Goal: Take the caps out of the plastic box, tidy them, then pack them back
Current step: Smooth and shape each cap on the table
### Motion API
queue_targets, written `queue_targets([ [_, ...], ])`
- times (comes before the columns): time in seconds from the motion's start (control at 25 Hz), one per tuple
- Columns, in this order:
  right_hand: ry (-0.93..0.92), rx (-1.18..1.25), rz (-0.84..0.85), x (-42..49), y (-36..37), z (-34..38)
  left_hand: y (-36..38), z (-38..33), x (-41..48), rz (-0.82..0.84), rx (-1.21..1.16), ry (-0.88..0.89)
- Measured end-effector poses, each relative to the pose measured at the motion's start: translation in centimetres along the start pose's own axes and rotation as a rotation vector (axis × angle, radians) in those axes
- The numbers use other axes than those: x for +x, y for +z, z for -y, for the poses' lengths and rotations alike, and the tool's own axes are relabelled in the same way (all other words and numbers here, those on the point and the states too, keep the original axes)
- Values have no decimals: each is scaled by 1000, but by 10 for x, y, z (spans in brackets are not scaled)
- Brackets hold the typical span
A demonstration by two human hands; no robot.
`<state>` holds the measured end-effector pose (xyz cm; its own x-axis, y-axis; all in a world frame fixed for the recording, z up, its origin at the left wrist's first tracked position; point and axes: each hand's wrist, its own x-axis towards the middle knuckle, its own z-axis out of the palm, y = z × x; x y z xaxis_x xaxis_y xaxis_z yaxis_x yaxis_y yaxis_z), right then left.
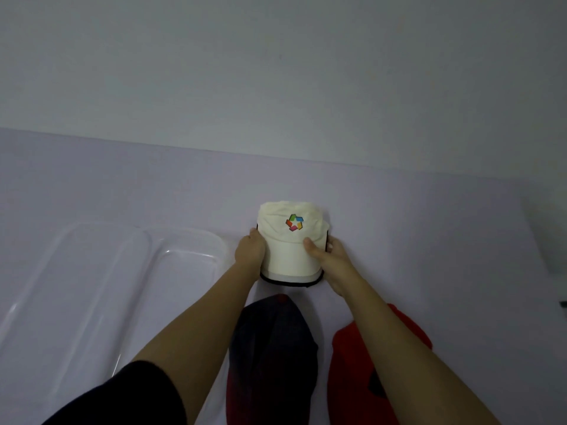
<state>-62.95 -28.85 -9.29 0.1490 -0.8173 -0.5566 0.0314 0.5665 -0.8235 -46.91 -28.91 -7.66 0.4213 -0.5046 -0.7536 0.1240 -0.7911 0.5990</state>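
A cream cap (291, 240) with a many-coloured star logo lies on top of a small stack of caps on the pale table; a white brim and a black brim edge show beneath it. My left hand (250, 251) grips the stack's left side. My right hand (329, 259) grips its right side, thumb on top of the cream brim. A dark navy cap (273, 357) with a red button lies nearer to me between my forearms. A red cap (352, 372) sits to its right, partly under my right arm. The clear plastic box (101, 271) stands at the left with nothing visible inside.
The pale lilac table (429, 225) ends at a grey wall behind. A blurred dark object (552, 240) sits at the far right edge. My black sleeve covers the lower left.
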Motion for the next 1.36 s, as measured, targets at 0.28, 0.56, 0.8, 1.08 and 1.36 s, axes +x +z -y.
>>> queue_targets([
  [0.28,-117,-605,-248,0,5,-1,-2,3,-16,-173,328,219],
  [0.56,-80,-623,-234,-16,4,-2,-1,2,-31,-37,537,397],
  [0.8,-196,-728,-81,-66,-24,42,-13,-3,-78,-36,625,648],
  [1.08,-265,-728,-198,-147,-147,38,18,41,-158,280,608,777],
  [1.36,-3,-777,3,-175,-193,-34,56,90,-156,491,537,362],
])
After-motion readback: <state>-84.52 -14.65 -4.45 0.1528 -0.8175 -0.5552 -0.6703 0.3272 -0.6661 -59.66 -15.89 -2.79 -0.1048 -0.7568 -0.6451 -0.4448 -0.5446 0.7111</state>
